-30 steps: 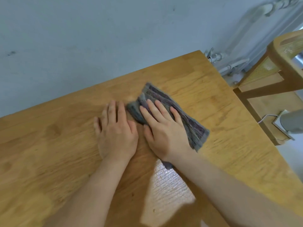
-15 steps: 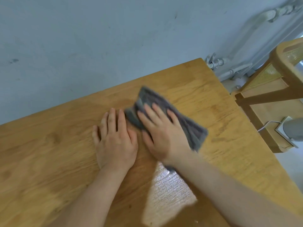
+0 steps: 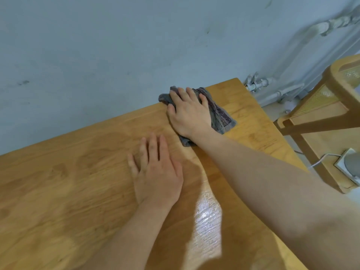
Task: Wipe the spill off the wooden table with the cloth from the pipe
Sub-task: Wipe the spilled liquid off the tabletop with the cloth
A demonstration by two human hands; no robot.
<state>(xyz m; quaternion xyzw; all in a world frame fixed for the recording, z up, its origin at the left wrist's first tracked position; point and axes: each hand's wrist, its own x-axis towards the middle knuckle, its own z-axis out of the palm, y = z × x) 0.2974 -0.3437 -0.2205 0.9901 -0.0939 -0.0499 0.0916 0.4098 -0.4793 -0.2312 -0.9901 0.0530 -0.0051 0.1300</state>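
Note:
A grey folded cloth (image 3: 219, 114) lies at the far edge of the wooden table (image 3: 68, 191), close to the wall. My right hand (image 3: 188, 112) presses flat on the cloth with fingers spread, covering its middle. My left hand (image 3: 155, 172) rests palm down on the bare wood, nearer to me and left of the cloth, holding nothing. A glossy wet-looking patch (image 3: 208, 221) shines on the wood near the front, below my right forearm. No other spill is clear to see.
A pale blue wall (image 3: 116, 45) runs along the table's far edge. Grey pipes (image 3: 272, 88) run along the wall at the right corner. A wooden chair (image 3: 331, 106) stands right of the table, with a white plug and cable (image 3: 342, 164) on a surface below.
My right hand has pushed the cloth away from me, from beside my left hand to the table's far edge. My left hand has stayed flat on the wood.

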